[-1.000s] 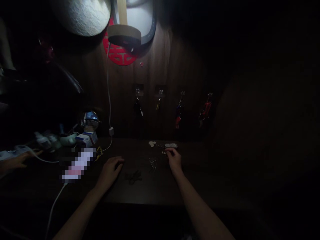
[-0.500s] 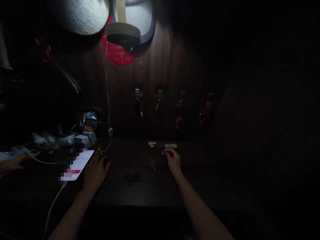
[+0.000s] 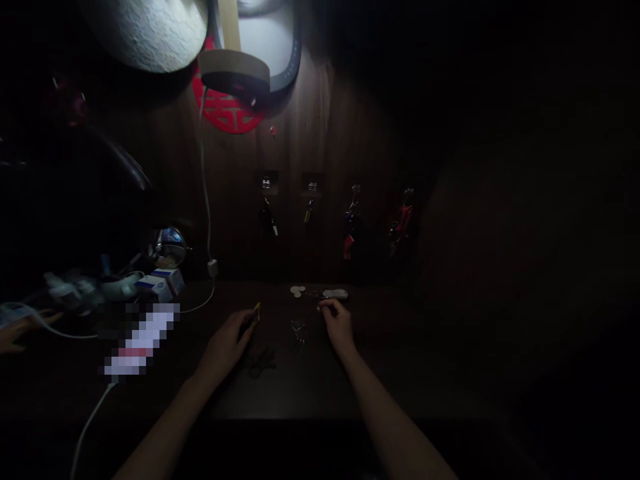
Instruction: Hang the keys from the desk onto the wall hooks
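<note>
My left hand pinches a small yellow metal piece at its fingertips, above the dark tabletop. My right hand rests with its fingertips on small metal bits, just below a white key fob. Pale round discs lie left of the fob. A small bunch of metal keys or rings lies between my hands. A dark tangled cord lies nearer me. The darkness hides fine detail.
A smartphone with a pixelated screen lies left of my left hand, its white cable trailing toward me. Behind it stand small boxes and a round mirror. Another person's hand is far left. Keys hang from wall hooks.
My left hand has moved right, away from the phone, and now holds the yellow piece that lay near the phone. My right hand has barely moved. The view has shifted slightly left.
</note>
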A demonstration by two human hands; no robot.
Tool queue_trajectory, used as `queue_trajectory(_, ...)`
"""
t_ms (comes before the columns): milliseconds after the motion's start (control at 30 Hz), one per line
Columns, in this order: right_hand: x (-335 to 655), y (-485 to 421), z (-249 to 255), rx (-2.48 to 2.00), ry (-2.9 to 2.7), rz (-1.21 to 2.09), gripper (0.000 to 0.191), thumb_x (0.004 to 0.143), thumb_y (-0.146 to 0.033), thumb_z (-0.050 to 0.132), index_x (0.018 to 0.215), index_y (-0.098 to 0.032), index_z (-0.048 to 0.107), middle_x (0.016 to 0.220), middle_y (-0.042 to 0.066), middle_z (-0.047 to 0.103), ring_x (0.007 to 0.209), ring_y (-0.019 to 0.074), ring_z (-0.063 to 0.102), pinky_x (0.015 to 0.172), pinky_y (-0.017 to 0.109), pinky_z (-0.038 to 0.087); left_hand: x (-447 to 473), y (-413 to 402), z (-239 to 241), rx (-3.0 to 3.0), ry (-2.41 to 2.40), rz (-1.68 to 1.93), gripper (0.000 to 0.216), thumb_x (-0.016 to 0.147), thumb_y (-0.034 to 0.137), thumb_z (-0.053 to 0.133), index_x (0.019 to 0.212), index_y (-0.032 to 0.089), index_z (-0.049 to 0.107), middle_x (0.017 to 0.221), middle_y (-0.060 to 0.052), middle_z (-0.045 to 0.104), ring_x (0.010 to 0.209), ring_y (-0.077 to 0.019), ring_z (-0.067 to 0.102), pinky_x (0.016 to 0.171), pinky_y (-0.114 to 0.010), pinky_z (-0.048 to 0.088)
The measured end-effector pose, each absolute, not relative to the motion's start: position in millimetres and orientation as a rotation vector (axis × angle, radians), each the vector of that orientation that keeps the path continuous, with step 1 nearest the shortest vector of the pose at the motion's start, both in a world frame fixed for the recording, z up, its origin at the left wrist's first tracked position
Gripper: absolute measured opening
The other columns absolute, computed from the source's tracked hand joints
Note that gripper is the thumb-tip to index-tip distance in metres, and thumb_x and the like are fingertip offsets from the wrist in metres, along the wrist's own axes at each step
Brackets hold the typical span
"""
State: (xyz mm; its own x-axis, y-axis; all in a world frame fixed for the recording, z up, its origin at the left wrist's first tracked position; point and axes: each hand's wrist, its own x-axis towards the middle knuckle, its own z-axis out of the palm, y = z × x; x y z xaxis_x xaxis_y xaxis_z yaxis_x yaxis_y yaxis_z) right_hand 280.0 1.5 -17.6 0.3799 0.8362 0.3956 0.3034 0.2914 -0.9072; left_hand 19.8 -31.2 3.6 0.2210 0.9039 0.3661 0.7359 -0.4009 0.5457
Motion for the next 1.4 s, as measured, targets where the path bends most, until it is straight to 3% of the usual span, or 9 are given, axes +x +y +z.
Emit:
queue_trajectory(200,280,0,-14,-1.257,-1.145,0.483,0.018,0.068,-0.033,0.05,0.07,-0.02,0.062,0.076,0.003,0.066,0.078,0.0209,0.059,0.074,0.031,0.043,42,-8,14,2.299,1.804,0.775,0.036,0.083,0.029,0.048,0.116,0.015,0.054,0.115,-0.012,0.057,0.107,-0.0253,0.054,0.089,-0.036,0.043)
queue_trajectory(367,280,-4,-11,-1.243,-1.141,0.412,0.017,0.07,-0.03,0.048,0.07,-0.021,0.062,0.075,0.003,0.065,0.077,0.0199,0.059,0.073,0.03,0.043,49,2,23,2.263,1.852,0.639,0.025,0.085,0.029,0.044,0.096,0.016,0.063,0.1,-0.012,0.066,0.096,-0.0272,0.059,0.08,-0.036,0.043)
queue_trajectory(633,271,-14,-3,-1.139,-1.324,0.437,0.018,0.075,-0.027,0.049,0.079,-0.021,0.065,0.083,0.003,0.067,0.083,0.0191,0.06,0.077,0.029,0.044,72,5,47,2.12,1.603,0.993,0.029,0.085,0.041,0.041,0.087,0.021,0.063,0.085,-0.002,0.068,0.081,-0.0173,0.063,0.072,-0.026,0.044)
queue_trajectory(900,266,-17,-4,-1.012,-1.412,0.614,0.028,0.076,-0.033,0.056,0.101,-0.026,0.068,0.105,0.004,0.067,0.103,0.0218,0.057,0.093,0.034,0.039,116,-6,56,1.974,1.201,1.172,0.022,0.08,0.035,0.051,0.083,0.021,0.068,0.085,-0.003,0.061,0.081,-0.0157,0.06,0.074,-0.027,0.046)
queue_trajectory(1167,262,-17,-1,-0.792,-1.078,1.251,0.031,0.068,-0.047,0.067,0.082,-0.02,0.07,0.074,0.002,0.068,0.068,0.0167,0.06,0.066,0.027,0.046,122,-6,51,1.93,1.156,1.213,0.022,0.08,0.034,0.051,0.084,0.021,0.068,0.087,-0.003,0.061,0.084,-0.0164,0.06,0.078,-0.029,0.046)
queue_trajectory(1400,263,-22,7,-0.799,-0.94,1.306,0.029,0.06,-0.043,0.076,0.074,-0.018,0.07,0.064,0.0,0.065,0.058,0.0122,0.057,0.057,0.023,0.043,103,-8,46,1.975,1.184,1.182,0.024,0.081,0.034,0.048,0.09,0.021,0.067,0.091,-0.004,0.065,0.089,-0.0177,0.06,0.083,-0.032,0.046)
